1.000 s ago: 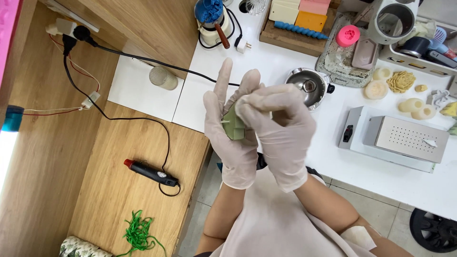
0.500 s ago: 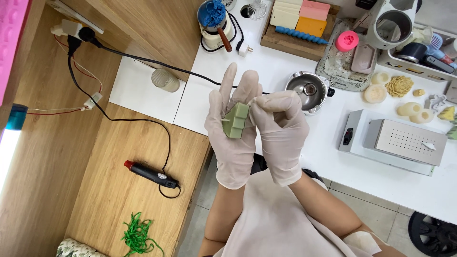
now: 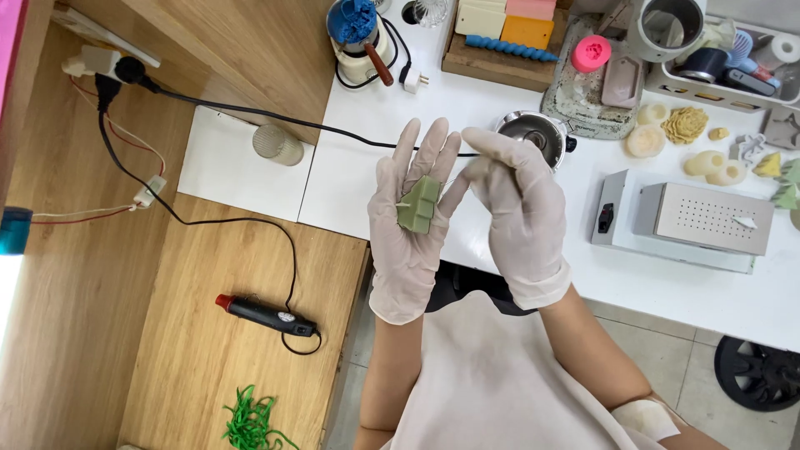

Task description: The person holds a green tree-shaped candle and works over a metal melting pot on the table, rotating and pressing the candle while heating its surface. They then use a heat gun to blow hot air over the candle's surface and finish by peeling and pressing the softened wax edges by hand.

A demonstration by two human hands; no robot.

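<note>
Right hand (image 3: 521, 212) lifted off, green block (image 3: 418, 204) on flat, released left palm (image 3: 412, 221), right grip pinching thin wick (image 3: 454, 182), steel pot (image 3: 533, 133) behind.

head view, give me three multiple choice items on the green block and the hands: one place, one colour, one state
1. Where does the green block lie?
A. on the open palm of the left hand
B. on the wooden floor
C. on the grey metal box

2. What colour is the tip of the black tool on the wood surface?
A. blue
B. red
C. white

3. How is the right hand?
A. flat on the white table
B. closed round the block
C. raised beside the block, fingertips pinched, off the block

Answers:
1 A, the block rests on the spread gloved palm.
2 B, its end by the cord's far side shows red.
3 C, its fingers meet just right of the block.
</note>
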